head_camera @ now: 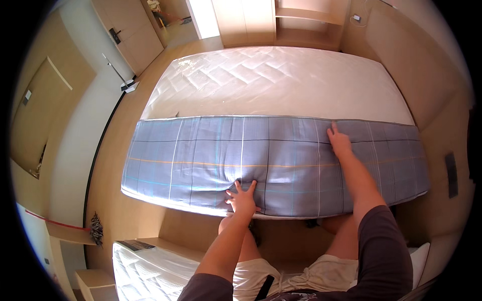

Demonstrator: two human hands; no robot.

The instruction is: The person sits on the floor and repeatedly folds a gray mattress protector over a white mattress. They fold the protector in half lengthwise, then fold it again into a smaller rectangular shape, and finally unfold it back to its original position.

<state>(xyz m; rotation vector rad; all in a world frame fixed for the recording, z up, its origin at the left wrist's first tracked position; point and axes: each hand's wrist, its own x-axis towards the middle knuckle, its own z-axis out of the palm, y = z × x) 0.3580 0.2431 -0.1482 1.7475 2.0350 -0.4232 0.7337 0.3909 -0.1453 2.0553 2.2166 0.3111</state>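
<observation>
A long grey-blue plaid bed pad or quilt lies across the near part of a white quilted mattress. Its checks are drawn in white, black, orange and turquoise lines. With fingers spread, my left hand presses on the pad close to its near edge, and the cloth dips and creases around the fingertips. My right hand, slightly blurred, rests on or just above the pad near its far edge, fingers partly extended. Neither hand grips anything. A pale trim runs along the pad's far edge.
Behind my legs is another white quilted mattress. A dustpan stands by the left wall, and a mop head lies nearer. Beyond are a door, a cabinet and a person with a red-handled mop.
</observation>
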